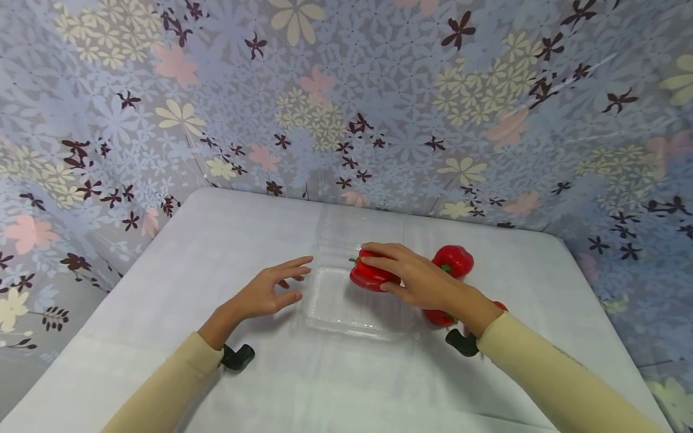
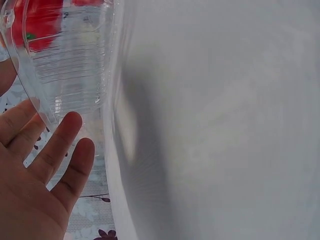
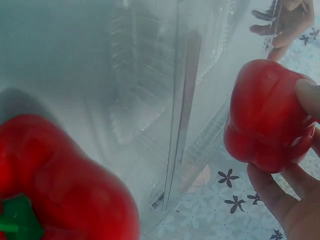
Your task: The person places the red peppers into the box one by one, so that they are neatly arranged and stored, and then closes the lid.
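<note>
A shiny red bell pepper point(image 1: 370, 275) with a green stem is gripped by my right hand point(image 1: 403, 272), held over a clear plastic clamshell container point(image 1: 341, 300). In the right wrist view the thumb and fingers wrap the same pepper point(image 3: 267, 112). The container's hinged lid point(image 1: 354, 231) lies back toward the wall side. My left hand point(image 1: 275, 287) hovers just left of the container, fingers spread and holding nothing. From the left wrist, its fingers point(image 2: 60, 137) show close beside the container's clear wall point(image 2: 75, 65).
To the right on the white-covered table point(image 1: 260, 385) lie more red bell peppers, one at the back point(image 1: 453, 261) and another point(image 1: 440, 317) partly under the right forearm. Black wrist-mount pieces point(image 1: 237, 357) show by both sleeves. Flower-patterned fabric point(image 1: 346, 108) rises behind the table.
</note>
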Demonstrator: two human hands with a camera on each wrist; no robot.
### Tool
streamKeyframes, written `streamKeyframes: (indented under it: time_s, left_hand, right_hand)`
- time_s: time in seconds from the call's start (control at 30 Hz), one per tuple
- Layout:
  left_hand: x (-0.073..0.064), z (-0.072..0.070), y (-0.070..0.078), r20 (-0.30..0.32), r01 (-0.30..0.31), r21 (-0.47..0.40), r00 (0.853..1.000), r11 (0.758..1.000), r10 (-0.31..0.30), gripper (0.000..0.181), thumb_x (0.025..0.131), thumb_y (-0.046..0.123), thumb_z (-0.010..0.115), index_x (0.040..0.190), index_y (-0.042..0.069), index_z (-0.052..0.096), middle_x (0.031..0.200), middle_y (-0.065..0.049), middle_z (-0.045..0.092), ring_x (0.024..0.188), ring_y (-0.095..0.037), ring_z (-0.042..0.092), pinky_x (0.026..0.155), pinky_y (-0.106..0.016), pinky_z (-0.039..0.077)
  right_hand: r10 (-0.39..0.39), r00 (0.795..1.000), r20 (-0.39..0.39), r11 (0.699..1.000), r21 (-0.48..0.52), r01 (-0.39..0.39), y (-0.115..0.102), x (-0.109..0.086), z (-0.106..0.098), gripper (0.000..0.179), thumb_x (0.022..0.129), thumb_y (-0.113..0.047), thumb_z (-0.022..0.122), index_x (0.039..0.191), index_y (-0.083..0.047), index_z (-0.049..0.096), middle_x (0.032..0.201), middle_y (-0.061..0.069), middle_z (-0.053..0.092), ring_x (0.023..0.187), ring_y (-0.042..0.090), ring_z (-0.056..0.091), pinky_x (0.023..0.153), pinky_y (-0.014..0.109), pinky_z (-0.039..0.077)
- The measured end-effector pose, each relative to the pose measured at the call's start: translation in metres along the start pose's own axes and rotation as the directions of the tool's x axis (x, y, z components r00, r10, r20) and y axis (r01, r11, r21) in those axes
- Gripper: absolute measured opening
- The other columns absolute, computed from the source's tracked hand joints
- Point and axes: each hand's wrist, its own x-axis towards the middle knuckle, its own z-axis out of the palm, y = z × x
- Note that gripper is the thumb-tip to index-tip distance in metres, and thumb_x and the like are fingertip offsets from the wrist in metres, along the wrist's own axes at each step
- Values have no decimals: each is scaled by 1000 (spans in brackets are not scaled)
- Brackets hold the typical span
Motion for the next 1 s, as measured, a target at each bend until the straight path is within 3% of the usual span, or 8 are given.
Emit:
streamKeyframes:
  time_s: [0.6,1.0]
  left_hand:
    - [2,0,-3,10,3,11,1000,1000,-4,61,91,10,65,148,5,45,155,-16,44,114,-32,65,88,-47,58]
    - [1,1,-6,10,-7,8,1000,1000,7,61,90,10,66,148,4,45,155,-17,43,113,-32,66,88,-48,58]
  right_hand:
    - [-39,998,50,999,39,37,-1,30,16,61,87,-16,76,144,-16,53,157,7,42,142,28,42,105,45,52]
    - [-14,995,102,999,34,11,-7,41,24,64,85,-17,77,144,-21,53,157,2,42,142,26,43,104,42,53]
